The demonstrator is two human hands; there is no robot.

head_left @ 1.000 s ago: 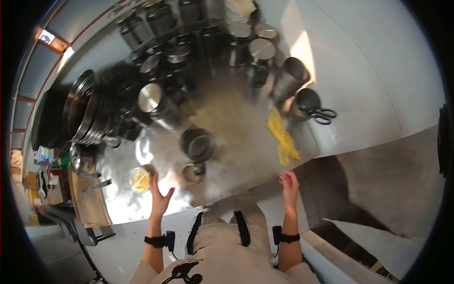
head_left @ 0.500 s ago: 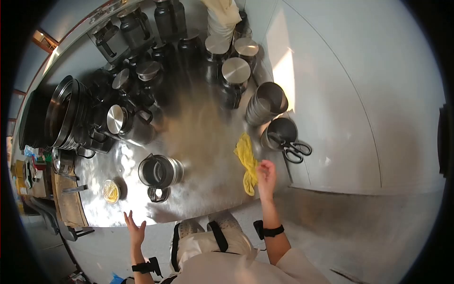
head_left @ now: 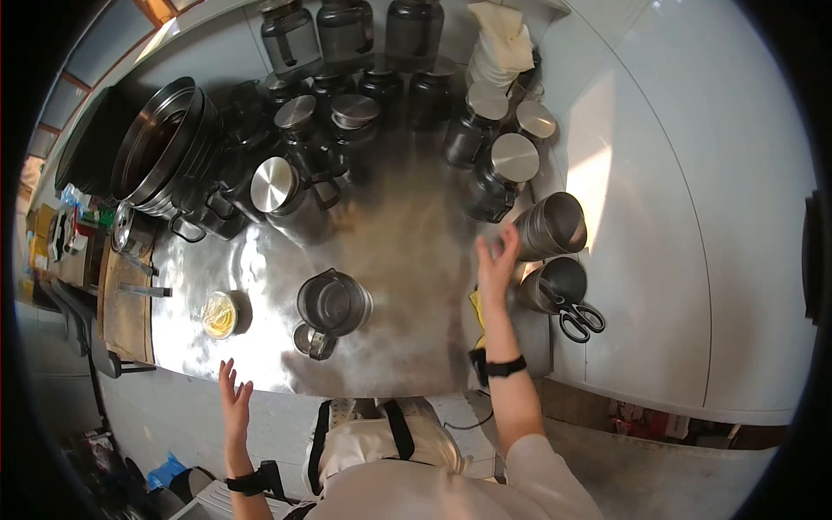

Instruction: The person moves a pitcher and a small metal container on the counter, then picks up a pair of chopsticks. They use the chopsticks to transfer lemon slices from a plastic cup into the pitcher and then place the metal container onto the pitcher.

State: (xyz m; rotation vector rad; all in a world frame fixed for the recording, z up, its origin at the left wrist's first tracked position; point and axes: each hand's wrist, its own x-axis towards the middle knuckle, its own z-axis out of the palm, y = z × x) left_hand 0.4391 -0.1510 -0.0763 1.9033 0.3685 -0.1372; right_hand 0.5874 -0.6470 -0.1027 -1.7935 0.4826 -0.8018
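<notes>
My right hand (head_left: 497,264) reaches over the right side of the metal table, its fingers apart and holding nothing. Its fingertips are close to a stack of metal cups (head_left: 539,230); whether they touch cannot be told. A yellow cloth (head_left: 477,305) lies under my right forearm, mostly hidden. Scissors (head_left: 579,321) with black handles stick out of a metal cup (head_left: 555,284) just beside. Off the near left edge, my left hand (head_left: 234,403) hangs with fingers spread. Nearest to it is a small bowl of yellow bands (head_left: 220,315). An open metal pitcher (head_left: 333,305) stands mid-table.
Several lidded dark pitchers (head_left: 312,195) line the back of the metal table (head_left: 407,355). Large nested pots (head_left: 160,143) stand at the left. A stack topped with a pale cloth (head_left: 503,39) is at the back right. A white wall (head_left: 676,217) bounds the right side.
My right hand has moved from beside the yellow cloth to the metal cups, further back, and its fingers have opened. The camera view has shifted. My left hand stays open.
</notes>
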